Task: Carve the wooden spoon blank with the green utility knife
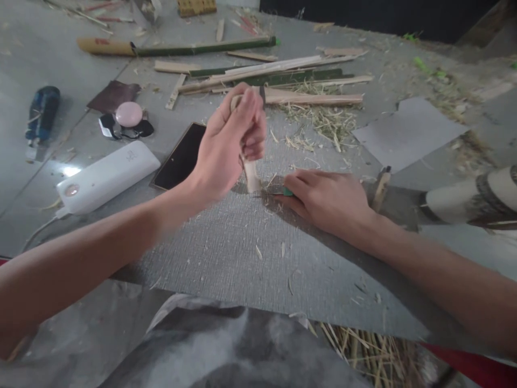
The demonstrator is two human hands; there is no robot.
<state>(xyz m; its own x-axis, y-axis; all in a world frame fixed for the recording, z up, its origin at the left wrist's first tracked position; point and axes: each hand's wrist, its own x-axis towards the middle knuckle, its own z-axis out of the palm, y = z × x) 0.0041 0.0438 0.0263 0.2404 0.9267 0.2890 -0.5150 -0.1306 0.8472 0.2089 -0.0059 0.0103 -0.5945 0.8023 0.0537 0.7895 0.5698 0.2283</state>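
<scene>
Pale wooden strip [252, 178]: the left hand's [228, 143] fingers wrap it; the right hand's [331, 199] pinch a green-handled tool [288, 191] (phone [180, 159], bamboo strips [278, 66], shavings [333, 121] lie near).

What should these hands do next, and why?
Probably a light trimming stroke: the right hand could ease the green-handled tool against the lower end of the pale wooden piece. The left hand grips that piece above, the tool's thin blade points toward it, and shavings lie nearby. Whether they touch is unclear.
</scene>
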